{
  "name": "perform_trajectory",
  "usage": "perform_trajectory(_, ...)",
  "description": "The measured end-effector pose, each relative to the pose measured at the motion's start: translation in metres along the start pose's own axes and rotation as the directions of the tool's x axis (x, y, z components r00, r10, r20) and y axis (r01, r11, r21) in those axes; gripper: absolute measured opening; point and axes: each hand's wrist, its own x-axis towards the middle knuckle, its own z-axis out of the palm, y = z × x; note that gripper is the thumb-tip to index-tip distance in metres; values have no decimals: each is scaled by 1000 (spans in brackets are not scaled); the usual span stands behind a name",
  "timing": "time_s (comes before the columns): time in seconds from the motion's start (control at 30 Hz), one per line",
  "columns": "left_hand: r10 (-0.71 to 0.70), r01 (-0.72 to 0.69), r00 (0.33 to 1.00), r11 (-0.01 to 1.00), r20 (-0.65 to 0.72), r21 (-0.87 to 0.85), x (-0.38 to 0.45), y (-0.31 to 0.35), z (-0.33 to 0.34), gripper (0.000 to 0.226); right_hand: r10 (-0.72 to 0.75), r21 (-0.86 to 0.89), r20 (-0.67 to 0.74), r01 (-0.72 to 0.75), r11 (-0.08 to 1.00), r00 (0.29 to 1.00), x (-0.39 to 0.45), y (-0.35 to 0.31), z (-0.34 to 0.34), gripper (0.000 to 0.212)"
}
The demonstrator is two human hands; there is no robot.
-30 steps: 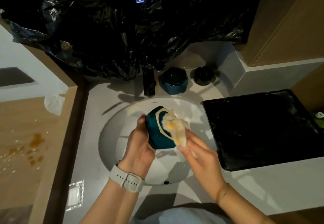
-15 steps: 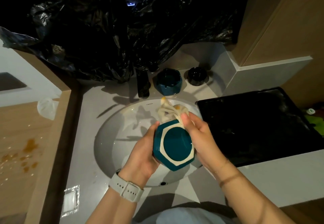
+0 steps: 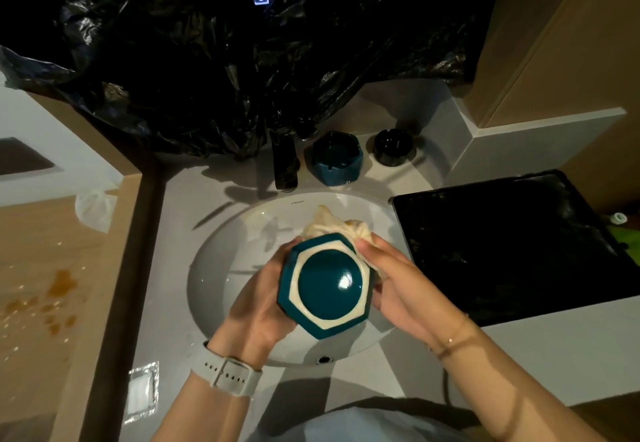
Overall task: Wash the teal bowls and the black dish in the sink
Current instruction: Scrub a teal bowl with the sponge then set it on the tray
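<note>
— Fingers first: what are they doing?
— Left hand (image 3: 258,306) fingers wrap the side of a hexagonal teal ceramic bowl (image 3: 327,285), clamped on it, its glazed underside facing the camera. Right hand (image 3: 398,284) fingers are closed on a crumpled cream cloth (image 3: 329,225), pressing it against the bowl's far edge.
— Where is that?
— Over the white oval sink basin (image 3: 221,268).
— And beyond the fingers?
— A second teal bowl (image 3: 335,159) stands upright on the grey worktop (image 3: 540,348), beside a black tap (image 3: 284,164). Just right of it sits a small round black dish (image 3: 394,148). Right of the right hand lies a black rectangular tray (image 3: 519,251).
</note>
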Motion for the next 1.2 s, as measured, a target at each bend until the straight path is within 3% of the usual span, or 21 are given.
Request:
perform_trajectory(0.1,-4,3,1000,998,-6,-61,1,5,-10,30,16,197,35,-22,980,999,-2,12,0,40)
perform_trajectory(0.27,-79,70,995,989,-67,-130,12,-2,-23,31,125,274,137,-158,948,983,6,21,-1,37)
perform_trajectory(0.37,-106,86,991,973,-84,-214,19,-6,-27,53,189,365,160,-236,901,969,10,22,-3,44)
perform_trajectory(0.43,-34,22,996,991,-84,-134,23,-11,-28,42,224,411,140,-262,873,965,13,24,-3,57)
perform_trajectory(0.47,21,-26,996,998,-86,-63,23,-13,-25,34,236,414,108,-259,873,966,13,24,-1,53)
perform_trajectory(0.53,117,-111,987,992,-109,62,21,-16,-21,30,226,409,29,-218,886,974,15,25,1,36)
perform_trajectory(0.6,165,-149,980,979,-112,138,15,-17,-18,39,187,410,-39,-154,899,982,14,23,4,31)
perform_trajectory(0.67,208,-171,971,951,-120,258,9,-19,-16,51,93,323,-63,-68,944,994,12,23,5,26)
perform_trajectory(0.73,249,-220,968,892,-25,395,3,-25,-10,61,-2,193,-79,17,981,997,8,25,10,32)
perform_trajectory(0.87,251,-231,968,901,-6,368,7,-30,1,73,-92,-40,-150,87,995,984,-3,29,24,34)
perform_trajectory(1.0,205,-173,977,920,-57,351,5,-28,7,56,-29,-274,-94,2,962,995,-11,30,25,48)
perform_trajectory(1.1,115,-87,991,940,-66,330,5,-27,7,51,89,-63,-30,-90,994,996,-13,27,16,66)
perform_trajectory(1.2,57,-35,996,956,-66,291,3,-29,6,54,110,40,42,-112,993,993,-18,22,10,58)
